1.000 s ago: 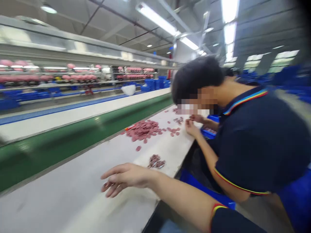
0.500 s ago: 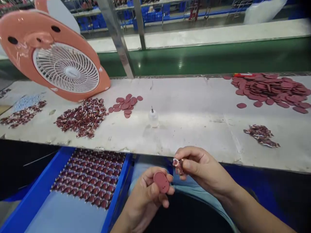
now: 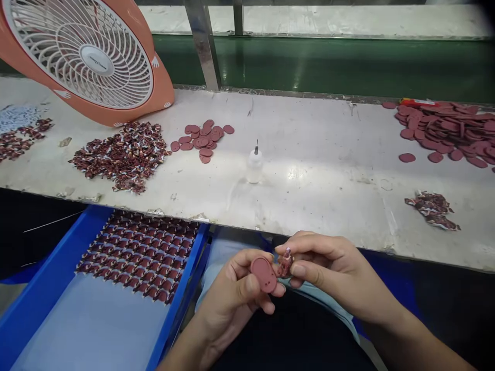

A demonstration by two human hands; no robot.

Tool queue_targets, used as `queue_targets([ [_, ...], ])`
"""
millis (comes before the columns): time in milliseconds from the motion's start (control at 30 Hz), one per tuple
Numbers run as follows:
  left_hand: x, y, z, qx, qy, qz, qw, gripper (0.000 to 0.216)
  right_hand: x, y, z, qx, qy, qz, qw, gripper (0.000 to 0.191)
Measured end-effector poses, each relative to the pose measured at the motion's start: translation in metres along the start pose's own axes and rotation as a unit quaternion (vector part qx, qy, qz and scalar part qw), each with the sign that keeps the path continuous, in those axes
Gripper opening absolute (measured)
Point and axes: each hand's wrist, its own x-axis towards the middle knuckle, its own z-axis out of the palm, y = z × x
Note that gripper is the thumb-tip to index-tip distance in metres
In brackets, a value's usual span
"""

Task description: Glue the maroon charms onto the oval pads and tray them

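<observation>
My left hand [image 3: 232, 296] pinches a dark red oval disc [image 3: 263, 274] between thumb and fingers, low in the view over my lap. My right hand [image 3: 328, 268] is closed on a small red-and-white printed piece [image 3: 285, 262], held right against the disc's edge. Both hands are below the front edge of the white table [image 3: 309, 206]. A small glue bottle with a needle tip [image 3: 254, 165] stands upright on the table just beyond them.
A blue tray [image 3: 42, 299] at lower left holds rows of finished printed pieces [image 3: 139, 255]. On the table: a heap of printed pieces [image 3: 121, 154], a few red discs [image 3: 203, 140], a big disc pile [image 3: 448, 131] at right, a small pile [image 3: 432, 208], an orange fan [image 3: 83, 54].
A second ago I looked right, my hand reaching over the table beside a co-worker. The view has swung back to my lap, both hands now joined on disc and piece.
</observation>
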Motion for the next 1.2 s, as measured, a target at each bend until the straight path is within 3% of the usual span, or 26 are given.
queue_targets([
  [267,-0.003,0.001,0.001,0.014,0.001,-0.028,1.0,0.029,0.001,-0.026,0.005,-0.209,-0.003,-0.073,0.975,0.012],
  [400,-0.003,-0.001,0.0,0.024,0.011,-0.036,0.999,0.031,0.003,-0.032,0.009,-0.234,-0.02,-0.055,0.971,0.008],
  [600,-0.003,-0.002,-0.003,0.031,0.021,-0.041,0.998,0.031,0.0,-0.034,0.008,-0.294,-0.049,-0.073,0.952,0.025],
  [833,-0.003,-0.003,-0.003,0.032,0.018,-0.043,0.998,0.035,-0.001,-0.038,0.008,-0.365,-0.066,-0.079,0.925,0.007],
  [1200,-0.001,-0.003,-0.002,0.024,0.036,-0.051,0.998,0.035,0.004,-0.041,0.008,-0.414,-0.104,-0.085,0.9,0.007],
])
